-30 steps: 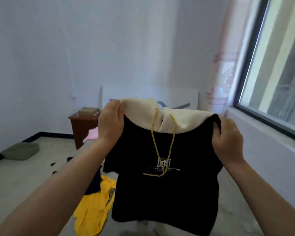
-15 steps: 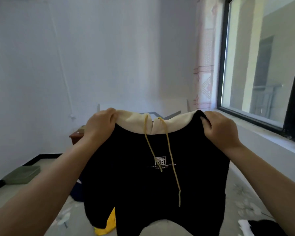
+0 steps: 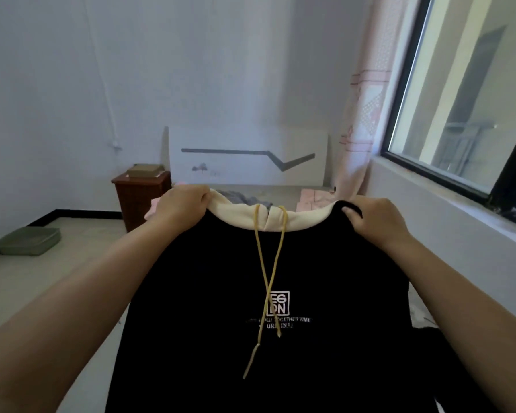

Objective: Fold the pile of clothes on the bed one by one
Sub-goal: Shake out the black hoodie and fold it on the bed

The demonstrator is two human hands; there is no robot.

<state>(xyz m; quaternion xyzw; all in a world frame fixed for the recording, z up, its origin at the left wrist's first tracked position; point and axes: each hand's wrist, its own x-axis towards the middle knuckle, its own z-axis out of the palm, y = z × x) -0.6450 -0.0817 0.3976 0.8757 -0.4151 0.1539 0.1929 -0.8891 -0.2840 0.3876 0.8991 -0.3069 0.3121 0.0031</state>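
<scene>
On the floor at far left lies a green tray (image 3: 27, 241), and further in stands a dark wooden bedside cabinet (image 3: 140, 198) with a flat box (image 3: 145, 170) on its top. Behind it a white headboard (image 3: 248, 158) with a grey zigzag line leans at the wall. The left hand (image 3: 181, 205) comes next, its fingers curled tight over the shoulder seam of a black hoodie (image 3: 280, 308), pinching the edge where the cream hood (image 3: 283, 220) meets the black cloth. The hoodie is held up in front of the person, front side facing the camera, its body hanging down below the frame's bottom edge. Two yellow drawstrings (image 3: 268, 278) drop from the hood and cross over a white printed logo (image 3: 277, 302) on the chest. Beyond the collar a strip of bed (image 3: 280, 193) shows, with a grey garment (image 3: 245, 199) lying on it. The right hand (image 3: 376, 223) grips the other shoulder, fingers clamped round a fold of black fabric. A pink patterned curtain (image 3: 361, 120) hangs beside the dark-framed window (image 3: 465, 93) at right
</scene>
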